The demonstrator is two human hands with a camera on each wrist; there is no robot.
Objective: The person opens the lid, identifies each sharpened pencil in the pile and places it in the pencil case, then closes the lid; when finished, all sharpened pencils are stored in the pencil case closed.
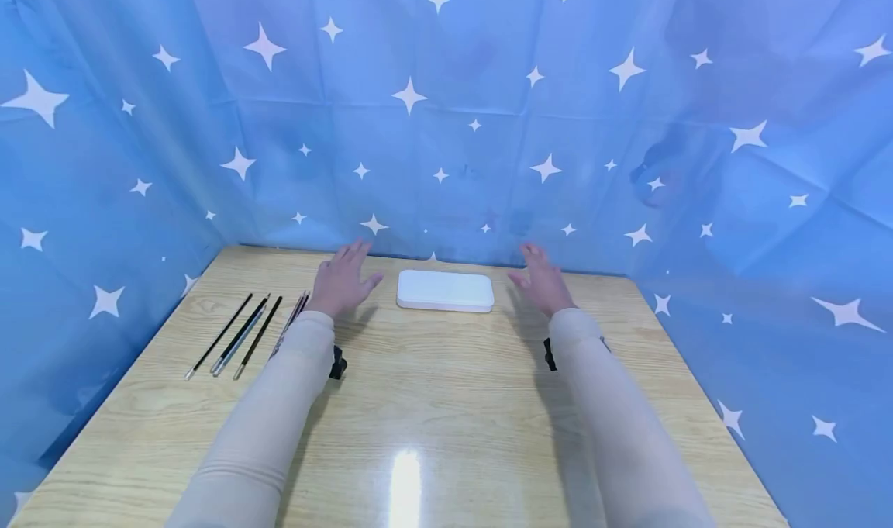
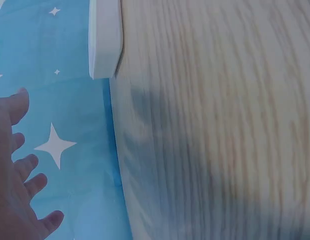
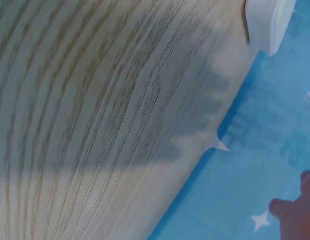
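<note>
Item one: a flat white rectangular case with rounded corners, lying lid-up near the far edge of the pale wood-grain table, close to the blue star-printed backdrop cloth. We recorded our left hand just to the left of the case and our right hand just to its right, both raised over the table with fingers spread and relaxed, grasping nothing and not touching the case. We judged that the hands flanked the case because it lay centred between them, within easy reach of either. The left wrist view showed the left hand's splayed fingers against the cloth, with a corner of the case beyond; the right wrist view caught only fingertips at its edge. Item two: a row of thin dark rods with pale tips, perhaps pen refills, laid side by side at the table's left, the nearest partly hidden by the left sleeve. We judged them set apart to keep them sorted. We found no brand, label or legible writing on any item.
</note>
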